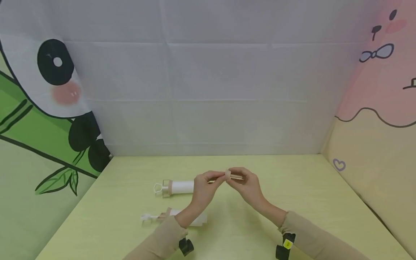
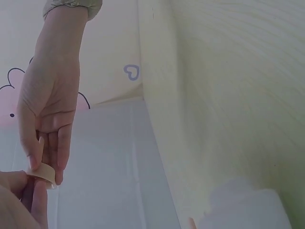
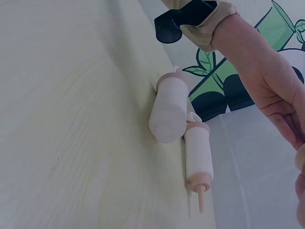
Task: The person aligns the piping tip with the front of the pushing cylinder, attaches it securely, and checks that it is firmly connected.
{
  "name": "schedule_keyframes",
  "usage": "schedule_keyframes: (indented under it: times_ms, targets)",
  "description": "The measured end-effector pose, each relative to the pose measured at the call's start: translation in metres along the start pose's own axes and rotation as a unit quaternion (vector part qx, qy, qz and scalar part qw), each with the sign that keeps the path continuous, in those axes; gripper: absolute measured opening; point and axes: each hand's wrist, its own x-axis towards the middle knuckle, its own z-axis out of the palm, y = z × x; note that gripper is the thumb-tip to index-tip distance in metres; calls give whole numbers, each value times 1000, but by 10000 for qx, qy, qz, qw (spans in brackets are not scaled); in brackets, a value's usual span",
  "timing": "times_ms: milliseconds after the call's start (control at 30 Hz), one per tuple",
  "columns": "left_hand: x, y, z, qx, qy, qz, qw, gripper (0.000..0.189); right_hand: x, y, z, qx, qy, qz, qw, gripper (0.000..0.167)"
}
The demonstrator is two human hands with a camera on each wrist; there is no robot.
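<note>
Raised above the table, a beige nozzle cap point(image 1: 228, 174) with a thin spout sits between both hands. My left hand point(image 1: 204, 187) pinches its round rim with thumb and fingertips. The right hand point(image 1: 248, 186) holds the cap from the other side, its thumb and fingers around the spout. In the left wrist view the cap point(image 2: 45, 172) shows its ring and the spout pointing up toward the right palm. Below the left forearm lies a white tube point(image 1: 196, 219) with a beige collar, partly hidden by the arm; its near end shows no spout in the right wrist view.
Farther back on the table point(image 1: 292, 202) lies a second white tube point(image 1: 182, 187), with a white loop at one end. In the right wrist view a beige nozzle point(image 3: 200, 191) is on its other end. A white cloth wall point(image 1: 214, 126) closes the back; printed panels flank both sides.
</note>
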Motion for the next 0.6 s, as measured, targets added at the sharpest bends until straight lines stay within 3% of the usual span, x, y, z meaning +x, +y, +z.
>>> schedule_keyframes:
  times_ms: [200,400,600]
  targets:
    - [0,-4,-1,-49,-57,18,10000,12,0,15,-1,124,16,186,9997,30]
    - [-1,-9,-3,-156,-110,-30,9998,12,-2,16,2,118,34,291,9995,32]
    - [-3,-13,-5,-195,-184,-101,9996,12,-5,16,5,207,166,679,9973,32]
